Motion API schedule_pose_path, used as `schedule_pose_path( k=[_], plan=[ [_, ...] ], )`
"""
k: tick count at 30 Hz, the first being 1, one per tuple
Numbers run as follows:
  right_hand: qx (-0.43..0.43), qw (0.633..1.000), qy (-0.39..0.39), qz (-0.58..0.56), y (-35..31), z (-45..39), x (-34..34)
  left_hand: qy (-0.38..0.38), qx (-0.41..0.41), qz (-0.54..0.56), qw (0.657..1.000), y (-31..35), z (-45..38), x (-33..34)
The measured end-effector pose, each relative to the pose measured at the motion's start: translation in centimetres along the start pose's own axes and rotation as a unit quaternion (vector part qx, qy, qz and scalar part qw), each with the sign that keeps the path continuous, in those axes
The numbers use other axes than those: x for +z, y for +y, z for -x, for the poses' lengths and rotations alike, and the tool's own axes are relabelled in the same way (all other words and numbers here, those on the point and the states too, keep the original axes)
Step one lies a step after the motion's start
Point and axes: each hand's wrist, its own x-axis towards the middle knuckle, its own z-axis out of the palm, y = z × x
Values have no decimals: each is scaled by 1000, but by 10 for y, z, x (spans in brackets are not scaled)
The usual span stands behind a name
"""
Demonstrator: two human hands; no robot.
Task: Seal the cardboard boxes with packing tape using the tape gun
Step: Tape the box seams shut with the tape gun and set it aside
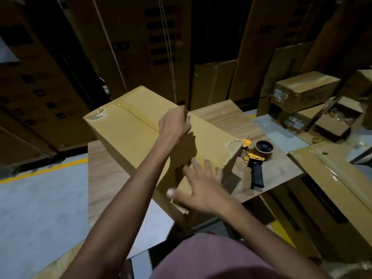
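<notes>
Two of our hands are working over one long cardboard box (pixel 128 133) that is lying slantwise on a wood-grain table (pixel 104 178), in a dim storeroom where tall printed cartons (pixel 40 77) are standing in rows behind and a grey floor (pixel 36 208) with a yellow line is running past on the left. Smaller taped boxes (pixel 306 87) are piling up at the far right, one of them open-topped. We are seeing glossy clear tape shining along the box's centre seam and crinkling over its far corner, while the near right corner is looking torn and rough. Our left hand (pixel 174 125) is reaching out over the seam with its fingers curled; whether its grip is closing on anything we cannot tell. Our right hand (pixel 199 188) is lying flat on the near end of the box, fingers spread apart and pressing the flap. Just beside the box's right end, the yellow and black tape gun (pixel 254 160) is resting on the table, untouched, its roll upward.
</notes>
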Motion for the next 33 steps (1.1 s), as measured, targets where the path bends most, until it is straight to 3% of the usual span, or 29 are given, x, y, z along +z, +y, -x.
schedule_pose_path(
  k=[3, 6, 11, 16, 21, 29, 31, 33],
  plan=[
    [-38, 990, 1, 135, -5, 5, 20, -111, 123, 8, 986, 6, -39, 35],
    [-49, 991, 37, 123, 3, 2, 19, -216, 166, -66, 960, 4, -56, 68],
    [-129, 989, 47, 54, 61, -3, -5, -161, 150, -101, 970, -3, -67, 87],
    [-160, 986, 36, -41, 114, -2, -24, -115, 65, -118, 984, -11, -61, 87],
    [-160, 985, -22, -59, 146, -16, -55, -44, -42, -121, 991, -39, -39, 85],
    [-133, 973, 60, -177, 185, -51, -82, 31, -249, -112, 962, -60, -12, 77],
    [-100, 956, 111, -254, 196, -54, -72, 29, -297, -86, 951, -55, -9, 73],
    [-47, 915, 172, -362, 207, -52, -48, 8, -330, -60, 942, -42, -4, 70]
  ],
)
